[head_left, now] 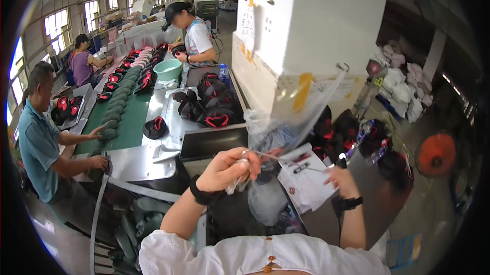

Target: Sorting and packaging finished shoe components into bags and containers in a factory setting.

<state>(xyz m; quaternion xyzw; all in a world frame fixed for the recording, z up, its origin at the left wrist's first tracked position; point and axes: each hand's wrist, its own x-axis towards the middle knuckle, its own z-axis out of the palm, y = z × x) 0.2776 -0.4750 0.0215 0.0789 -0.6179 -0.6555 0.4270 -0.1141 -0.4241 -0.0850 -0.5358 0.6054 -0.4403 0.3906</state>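
Left hand (232, 169) clamped: fingers closed on a thin pale cord (286, 160). Cord runs nearly straight to the right hand (343, 180), fingertips together on its far end. Span crosses above printed sheets (309, 185). Dark tabletop (370, 206) extends right past that wrist to its edge; clear plastic (267, 203) lies below, between hands.

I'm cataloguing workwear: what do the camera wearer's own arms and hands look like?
The left hand and right hand are both ungloved. A black left wristband and a black right wristband circle the wrists. The white sleeves are short, leaving both forearms bare.
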